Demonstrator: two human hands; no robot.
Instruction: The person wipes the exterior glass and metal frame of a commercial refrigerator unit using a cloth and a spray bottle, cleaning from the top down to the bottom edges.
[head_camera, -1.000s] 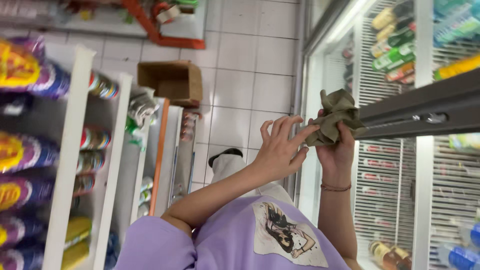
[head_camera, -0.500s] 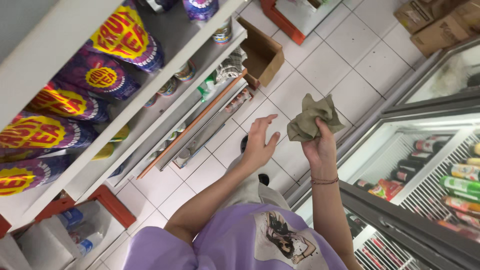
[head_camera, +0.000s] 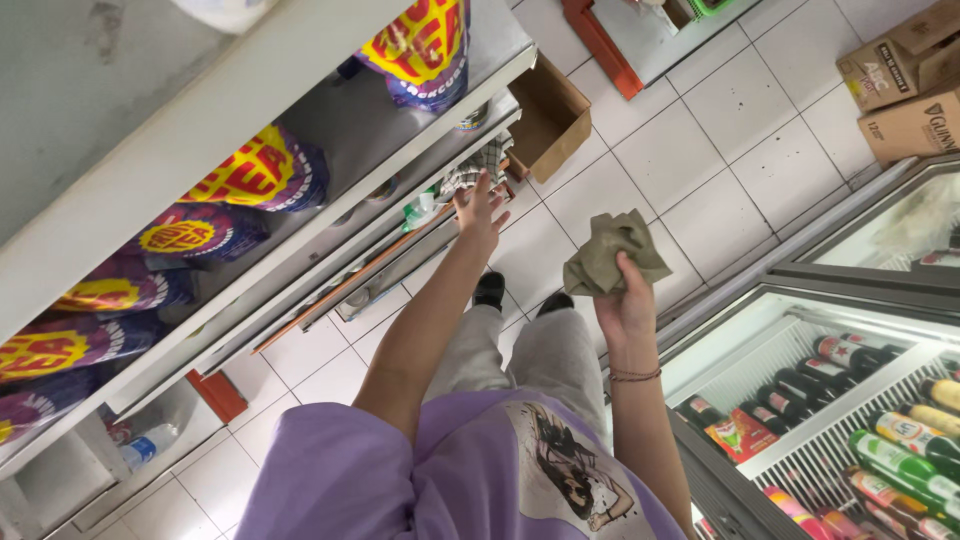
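Already my right hand (head_camera: 625, 305) pinched the crumpled olive cloth (head_camera: 612, 252) in closed fingers, held up over the tiled floor (head_camera: 700, 150) beside the open drinks fridge (head_camera: 800, 390). My left hand (head_camera: 480, 208), fingers spread, reached for the checkered rag (head_camera: 478, 165) lying on the shelf (head_camera: 400, 230); it was not yet gripped. One cloth was in hand, that second one left. The bunched cloth showed no clear long axis; its loose folds pointed away from me.

Left hand (head_camera: 478, 208) stretches forward with fingers spread, while right hand (head_camera: 622, 300) is raised and clenched.
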